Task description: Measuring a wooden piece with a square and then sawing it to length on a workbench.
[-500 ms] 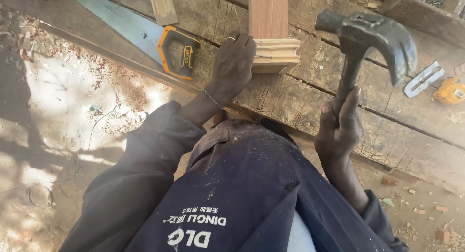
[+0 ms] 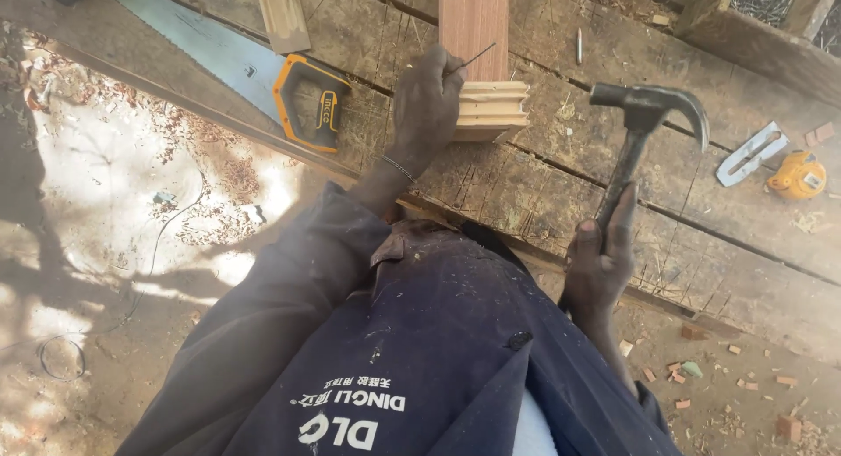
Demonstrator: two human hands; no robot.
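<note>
The hammer has come down from where it was half a second back: the dark steel claw hammer with a black handle (image 2: 646,114) now sits lower and closer over the worn, saw-scarred plank workbench (image 2: 561,202), head tipped toward the work. The right hand (image 2: 600,268) is wrapped tight around the bottom of the handle, fingers fully closed.

Meanwhile the left hand (image 2: 427,106) has shifted up the reddish-brown wooden board with a pale, grooved moulding at its near end (image 2: 477,35). It now pinches a thin metal nail (image 2: 473,60) between fingertips, slanted with its point against the board, the rest of the hand lying on the wood. So the nail is set in place just above the moulding (image 2: 492,110), near the front edge of the workbench, and the hammer is lined up off to its right, well apart yet.

Around it: a blue-bladed handsaw with an orange and black grip (image 2: 307,101) lies toward the left end of the bench, just beside the left hand. A loose nail (image 2: 578,46) rests behind the board. At the right end sit a flat silver metal bracket (image 2: 749,154) and a yellow tape measure (image 2: 799,176). The fingers steadying the nail are right in the striking path.
</note>
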